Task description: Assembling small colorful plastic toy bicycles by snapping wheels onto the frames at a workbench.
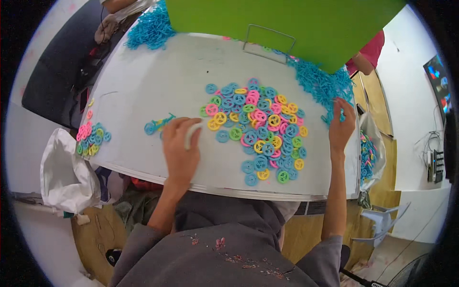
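Observation:
My left hand [180, 146] rests on the white table [153, 81], fingers curled around a small white piece, just right of a blue and yellow wheeled assembly [158, 124]. A big spread of blue, pink, yellow and green plastic wheels [260, 129] lies between my hands. My right hand [342, 125] reaches into a pile of blue plastic rods [318, 81] at the table's right side, fingers closing on some of them.
A second heap of blue rods [152, 28] lies at the far left. A small cluster of wheels [91, 138] sits at the left edge. A green board [287, 24] on a wire stand blocks the back. A white bag [67, 172] hangs left, a clear bag of parts [370, 153] right. Another person's arm [366, 60] shows behind.

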The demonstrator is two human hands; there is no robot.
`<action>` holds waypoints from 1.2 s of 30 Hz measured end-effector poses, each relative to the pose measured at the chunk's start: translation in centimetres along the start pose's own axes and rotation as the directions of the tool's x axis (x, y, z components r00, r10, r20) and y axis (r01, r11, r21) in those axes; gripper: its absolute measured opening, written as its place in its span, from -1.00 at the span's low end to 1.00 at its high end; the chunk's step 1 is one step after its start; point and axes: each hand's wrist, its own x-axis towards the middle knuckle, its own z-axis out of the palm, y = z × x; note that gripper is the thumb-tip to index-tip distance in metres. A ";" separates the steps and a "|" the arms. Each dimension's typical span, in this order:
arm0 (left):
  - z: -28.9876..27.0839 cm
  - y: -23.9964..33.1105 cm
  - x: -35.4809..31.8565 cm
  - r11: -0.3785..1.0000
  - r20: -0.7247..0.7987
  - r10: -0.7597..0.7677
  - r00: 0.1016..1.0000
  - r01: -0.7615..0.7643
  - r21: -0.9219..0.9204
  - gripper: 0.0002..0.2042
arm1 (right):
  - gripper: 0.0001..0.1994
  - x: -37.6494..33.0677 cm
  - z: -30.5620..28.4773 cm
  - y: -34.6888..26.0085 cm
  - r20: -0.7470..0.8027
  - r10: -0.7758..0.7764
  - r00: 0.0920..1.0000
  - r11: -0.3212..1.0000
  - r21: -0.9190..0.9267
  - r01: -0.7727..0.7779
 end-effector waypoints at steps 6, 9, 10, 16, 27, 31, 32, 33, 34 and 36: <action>3.1 1.1 -0.5 0.999 0.268 0.034 0.963 -0.023 -0.043 -0.76 | -0.67 -1.9 -2.2 -5.9 0.347 0.450 0.823 0.378 0.761 -0.528; 3.1 1.2 -0.6 0.993 0.291 -0.037 0.956 0.068 -0.098 -0.73 | -0.71 -3.9 -2.9 -8.2 0.638 0.365 0.678 0.003 0.728 -0.686; 3.1 1.3 -0.5 0.984 0.311 -0.084 0.947 0.128 -0.122 -0.70 | -0.73 -4.2 -3.1 -9.1 0.678 0.353 0.644 -0.019 0.694 -0.720; 0.9 5.3 0.0 0.501 0.529 -0.294 0.796 0.600 -0.624 -0.84 | -0.84 -6.0 -3.9 -13.3 0.629 0.242 0.739 0.286 0.682 -0.673; 2.1 5.4 -1.0 0.377 0.646 -0.057 0.761 0.616 -0.692 -0.92 | -0.75 -5.6 -5.7 -16.0 0.455 -0.031 0.890 0.766 0.583 -0.271; 2.4 5.4 -1.1 0.362 0.666 -0.062 0.744 0.638 -0.679 -0.91 | -0.75 -5.7 -5.8 -16.0 0.417 -0.033 0.908 0.834 0.512 -0.205; 2.5 5.5 -1.1 0.368 0.650 -0.072 0.757 0.626 -0.688 -0.88 | -0.74 -5.8 -5.6 -15.8 0.403 -0.091 0.911 0.846 0.514 -0.142; 2.7 5.5 -1.3 0.368 0.650 -0.071 0.756 0.626 -0.688 -0.88 | -0.74 -5.8 -5.5 -15.6 0.388 -0.150 0.909 0.854 0.515 -0.079; 2.9 5.4 -1.5 0.376 0.637 -0.099 0.764 0.622 -0.688 -0.89 | -0.74 -5.8 -5.5 -15.7 0.388 -0.150 0.909 0.854 0.514 -0.079; 3.3 5.4 -1.7 0.382 0.625 -0.125 0.771 0.619 -0.687 -0.90 | -0.75 -5.9 -5.6 -15.9 0.395 -0.187 0.899 0.859 0.510 -0.046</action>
